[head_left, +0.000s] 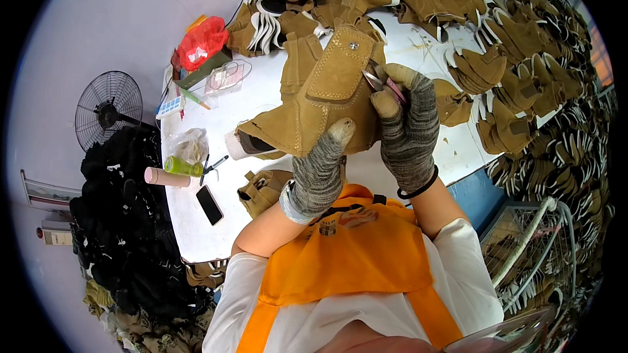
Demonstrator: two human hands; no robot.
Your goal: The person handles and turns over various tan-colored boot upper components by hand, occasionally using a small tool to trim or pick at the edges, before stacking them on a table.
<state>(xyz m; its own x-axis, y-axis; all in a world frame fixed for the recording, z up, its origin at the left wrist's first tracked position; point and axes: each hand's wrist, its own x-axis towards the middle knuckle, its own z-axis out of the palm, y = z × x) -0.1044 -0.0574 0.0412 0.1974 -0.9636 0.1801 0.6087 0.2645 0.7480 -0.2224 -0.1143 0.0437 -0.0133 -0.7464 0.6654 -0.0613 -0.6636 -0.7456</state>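
A tan suede boot upper (306, 112) with pale stitching, a wide strap flap and a metal snap is held up over the table. My left hand (318, 168), in a grey knit glove with bare-looking tan fingertips, grips its lower edge, thumb on the front and the other fingers hidden behind. In my right hand (411, 127), gloved the same way, is a pair of small thread snips (374, 81) with pinkish handles. Their metal blades lie close to the flap's right edge; whether they touch a thread is too small to tell.
Stacks of tan boot pieces (477, 68) cover the white table's (186, 212) far and right sides. At left are a phone (209, 205), a pink bottle (165, 177), a green can (183, 166) and a box with a red bag (201, 42). A fan (108, 101) stands beyond.
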